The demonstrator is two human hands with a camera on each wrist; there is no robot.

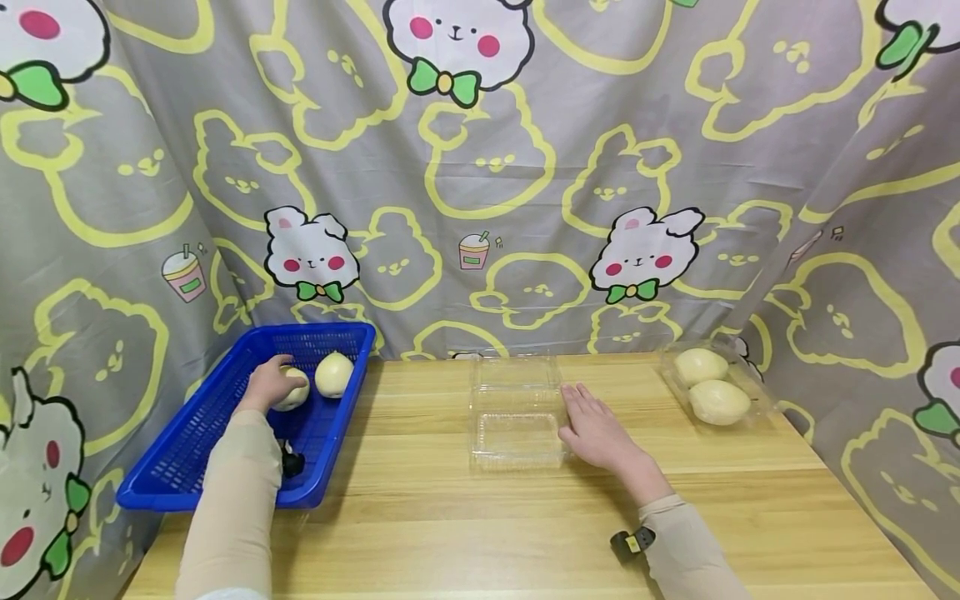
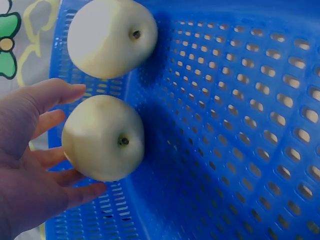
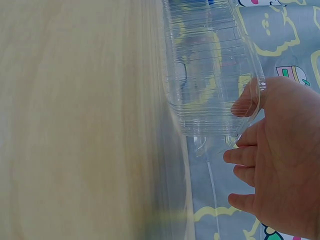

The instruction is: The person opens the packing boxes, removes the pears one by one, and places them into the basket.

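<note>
1. Head view: from where I'm standing, the person's left hand (image 1: 272, 385) is lying over a pale yellow pear (image 1: 294, 392) inside the blue slotted basket (image 1: 315, 329), and a second pear (image 1: 334, 374) is sitting just beside that one. The right hand (image 1: 596, 429) is resting along the right edge of an open clear plastic clamshell box (image 1: 517, 429) on the wooden bench (image 1: 420, 533). Farther right, another clear box (image 1: 761, 398) is holding two more pears (image 1: 720, 402).

2. Left wrist view: the thumb and fingers are standing apart around the pale yellow pear, with a gap showing at the thumb. Some fingertips are passing behind the fruit, so I can't tell how many are touching. I'm judging this hold as loose: with a lift now, the smooth, round skin could be slipping free, and the pear could be knocking its neighbour or the basket wall and bruising.

3. Right wrist view: these fingers are spreading loosely, clamped on nothing, and the thumb is showing through the clamshell box's clear wall. I can't tell how hard it's pressing. The plastic is looking thin and light, so a sideways push could be sliding or tipping it, and a squeeze could be buckling the rim.
</note>
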